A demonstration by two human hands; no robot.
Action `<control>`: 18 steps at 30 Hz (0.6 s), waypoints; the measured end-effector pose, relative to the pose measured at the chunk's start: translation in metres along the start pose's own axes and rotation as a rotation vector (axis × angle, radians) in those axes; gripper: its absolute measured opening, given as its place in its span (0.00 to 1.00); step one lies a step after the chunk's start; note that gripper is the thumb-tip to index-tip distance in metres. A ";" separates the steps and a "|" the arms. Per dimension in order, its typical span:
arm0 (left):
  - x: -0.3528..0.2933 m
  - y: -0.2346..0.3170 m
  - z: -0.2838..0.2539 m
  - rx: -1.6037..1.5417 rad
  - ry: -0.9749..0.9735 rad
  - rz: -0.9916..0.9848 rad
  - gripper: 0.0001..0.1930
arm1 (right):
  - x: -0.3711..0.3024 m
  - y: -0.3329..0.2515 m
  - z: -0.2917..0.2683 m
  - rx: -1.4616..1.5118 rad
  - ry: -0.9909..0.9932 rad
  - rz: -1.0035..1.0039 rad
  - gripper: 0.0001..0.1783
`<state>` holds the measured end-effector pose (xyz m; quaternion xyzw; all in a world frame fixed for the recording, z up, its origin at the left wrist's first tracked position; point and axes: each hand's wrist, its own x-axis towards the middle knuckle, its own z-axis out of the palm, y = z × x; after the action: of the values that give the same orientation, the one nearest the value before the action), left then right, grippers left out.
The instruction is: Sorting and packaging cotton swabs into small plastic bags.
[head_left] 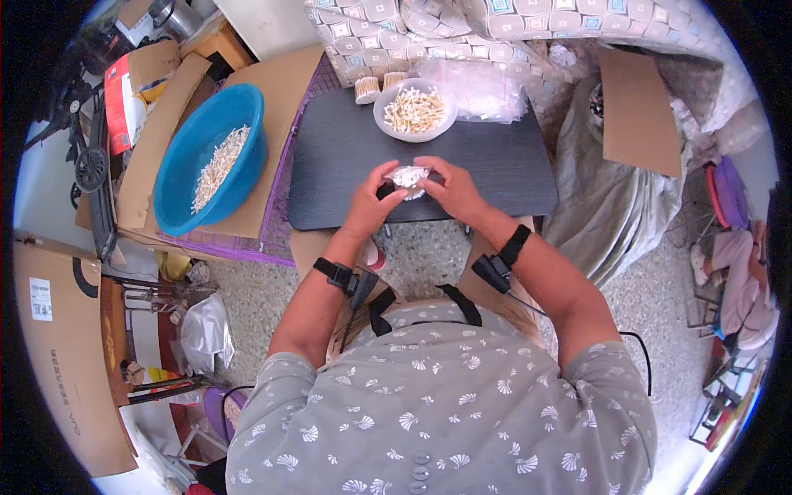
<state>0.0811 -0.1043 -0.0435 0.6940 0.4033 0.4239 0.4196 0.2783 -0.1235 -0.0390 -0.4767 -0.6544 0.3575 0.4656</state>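
Over the near edge of the dark table [330,157], my left hand [370,202] and my right hand [454,191] hold a bundle of cotton swabs [409,175] between them. Its white tips show between my fingers; the rest of it is partly covered. Both hands are closed on it, thumbs on the near side. Beyond them a white bowl [412,137] holds loose cotton swabs [415,109]. Beside the bowl's far left, two round bundles of swabs stand on end, one nearer [366,90] and the other partly behind the bowl [394,80].
Clear plastic bags [485,95] lie at the table's far right. A blue basin [171,157] of swabs rests tilted on cardboard [285,107] to the left. Grey cloth [610,214] drapes at the right, with a cardboard sheet [639,115] above. Another person [738,272] sits far right.
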 end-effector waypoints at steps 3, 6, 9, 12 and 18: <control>0.007 -0.001 0.005 -0.184 0.039 0.033 0.19 | 0.001 -0.003 -0.001 0.080 -0.004 0.013 0.16; 0.008 0.002 0.001 -0.106 -0.125 -0.108 0.20 | 0.001 -0.003 -0.004 -0.020 -0.006 -0.063 0.15; 0.008 0.000 0.002 -0.104 -0.124 -0.129 0.21 | 0.003 -0.003 -0.003 -0.057 -0.005 -0.014 0.14; 0.007 -0.003 0.006 -0.176 -0.065 -0.068 0.20 | 0.004 -0.006 -0.001 -0.082 -0.008 -0.078 0.17; 0.004 -0.001 0.005 0.090 -0.059 -0.043 0.21 | 0.002 -0.006 -0.002 -0.503 -0.132 -0.460 0.27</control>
<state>0.0870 -0.1022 -0.0446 0.7157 0.4242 0.3753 0.4086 0.2782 -0.1232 -0.0328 -0.3922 -0.8411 0.1010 0.3586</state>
